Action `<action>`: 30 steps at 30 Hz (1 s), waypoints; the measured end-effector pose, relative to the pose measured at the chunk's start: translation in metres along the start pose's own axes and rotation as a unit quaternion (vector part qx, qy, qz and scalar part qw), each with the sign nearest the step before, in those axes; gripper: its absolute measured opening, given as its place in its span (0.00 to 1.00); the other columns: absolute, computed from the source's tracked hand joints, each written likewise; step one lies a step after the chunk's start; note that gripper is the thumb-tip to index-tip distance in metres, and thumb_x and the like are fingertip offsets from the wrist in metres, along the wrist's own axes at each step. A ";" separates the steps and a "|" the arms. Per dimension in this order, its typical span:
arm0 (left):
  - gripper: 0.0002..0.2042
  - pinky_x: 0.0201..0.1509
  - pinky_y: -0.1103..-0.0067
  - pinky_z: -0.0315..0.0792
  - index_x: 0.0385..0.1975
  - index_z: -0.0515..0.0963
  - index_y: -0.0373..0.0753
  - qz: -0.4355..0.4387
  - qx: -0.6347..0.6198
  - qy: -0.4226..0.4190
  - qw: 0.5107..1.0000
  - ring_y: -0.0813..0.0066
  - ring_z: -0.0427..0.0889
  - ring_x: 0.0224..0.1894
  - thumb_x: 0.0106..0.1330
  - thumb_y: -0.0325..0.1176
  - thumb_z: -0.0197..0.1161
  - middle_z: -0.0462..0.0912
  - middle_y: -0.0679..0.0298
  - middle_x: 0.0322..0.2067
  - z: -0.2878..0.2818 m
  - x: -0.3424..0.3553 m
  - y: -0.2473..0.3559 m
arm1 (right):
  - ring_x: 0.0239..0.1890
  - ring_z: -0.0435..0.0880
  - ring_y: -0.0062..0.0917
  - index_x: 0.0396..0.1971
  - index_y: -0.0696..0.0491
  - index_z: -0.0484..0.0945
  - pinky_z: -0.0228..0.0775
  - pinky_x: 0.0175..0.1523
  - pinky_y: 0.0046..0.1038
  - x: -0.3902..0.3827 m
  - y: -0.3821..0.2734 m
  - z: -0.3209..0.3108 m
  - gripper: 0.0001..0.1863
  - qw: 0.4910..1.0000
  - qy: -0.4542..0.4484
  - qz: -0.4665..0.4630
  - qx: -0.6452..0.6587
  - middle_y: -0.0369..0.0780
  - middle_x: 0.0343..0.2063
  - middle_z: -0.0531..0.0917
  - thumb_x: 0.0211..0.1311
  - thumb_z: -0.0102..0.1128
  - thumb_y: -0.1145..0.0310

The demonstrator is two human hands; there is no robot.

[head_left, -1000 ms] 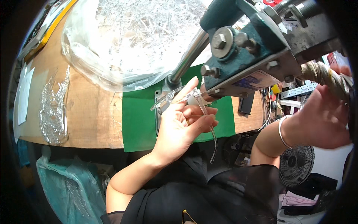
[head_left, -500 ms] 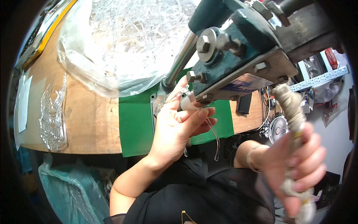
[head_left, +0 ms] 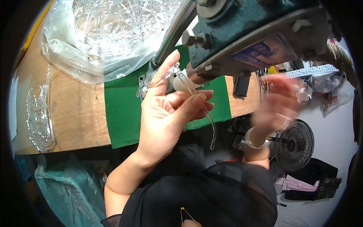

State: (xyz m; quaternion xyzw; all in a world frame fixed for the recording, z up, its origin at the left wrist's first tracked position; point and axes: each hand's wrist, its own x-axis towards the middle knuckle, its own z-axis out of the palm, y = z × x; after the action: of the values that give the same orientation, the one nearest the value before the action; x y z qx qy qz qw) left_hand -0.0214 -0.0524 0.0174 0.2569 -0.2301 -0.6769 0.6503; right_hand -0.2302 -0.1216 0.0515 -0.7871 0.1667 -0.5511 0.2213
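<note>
My left hand (head_left: 162,117) is closed in a pinch on a clear plastic eyeglass frame (head_left: 206,113), its index finger pointing up. The frame's long curved temple hangs down past my thumb, and its upper part sits beside a white rounded piece (head_left: 181,83) under the green hand press (head_left: 245,41). The press head hides part of that spot. My right hand (head_left: 278,100), smeared by motion, is to the right of the press, apart from the cloth-wrapped lever (head_left: 338,56) at the upper right.
A large clear bag (head_left: 90,72) of transparent frames fills the back of the wooden table (head_left: 79,113). A stack of clear frames (head_left: 39,117) lies at the left. Beneath the press is a green mat (head_left: 124,125). A black phone (head_left: 242,86) and a fan (head_left: 293,145) are at right.
My right hand has let go of the wrapped lever and moved up and left; the lever has swung up. My left hand still holds the frame, and the view has shifted.
</note>
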 end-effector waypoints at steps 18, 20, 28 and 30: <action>0.36 0.35 0.82 0.75 0.60 0.49 0.41 -0.071 0.038 0.029 0.996 0.72 0.79 0.31 0.52 0.20 0.59 0.78 0.53 0.32 -0.031 -0.022 -0.003 | 0.23 0.72 0.19 0.22 0.58 0.72 0.65 0.30 0.19 -0.101 0.063 0.055 0.05 0.889 -0.098 0.433 -0.112 0.37 0.22 0.74 0.52 0.56 0.74; 0.36 0.36 0.83 0.74 0.60 0.48 0.40 -0.090 0.052 0.011 0.995 0.73 0.79 0.31 0.51 0.17 0.57 0.78 0.53 0.32 -0.034 -0.028 -0.008 | 0.24 0.72 0.18 0.24 0.58 0.72 0.66 0.31 0.19 -0.063 0.027 0.063 0.03 0.902 -0.105 0.418 -0.029 0.38 0.23 0.74 0.52 0.55 0.75; 0.36 0.37 0.84 0.73 0.60 0.50 0.38 -0.130 0.037 -0.016 0.991 0.77 0.78 0.30 0.49 0.12 0.56 0.74 0.61 0.30 -0.028 -0.046 -0.002 | 0.25 0.73 0.23 0.24 0.55 0.73 0.65 0.31 0.21 -0.022 -0.007 0.089 0.06 0.939 -0.233 0.224 0.122 0.36 0.22 0.76 0.45 0.61 0.77; 0.36 0.37 0.84 0.73 0.60 0.50 0.38 -0.110 0.035 -0.026 0.993 0.78 0.77 0.31 0.49 0.12 0.56 0.74 0.60 0.32 -0.031 -0.049 -0.005 | 0.25 0.73 0.23 0.23 0.55 0.73 0.65 0.31 0.21 -0.021 -0.006 0.090 0.06 0.941 -0.238 0.211 0.116 0.36 0.22 0.77 0.44 0.61 0.77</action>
State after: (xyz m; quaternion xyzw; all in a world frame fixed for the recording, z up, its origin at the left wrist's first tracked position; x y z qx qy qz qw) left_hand -0.0046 -0.0031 -0.0069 0.2856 -0.2412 -0.7424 0.5560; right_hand -0.1520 -0.0908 0.0116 -0.8107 0.2064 -0.3040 0.4557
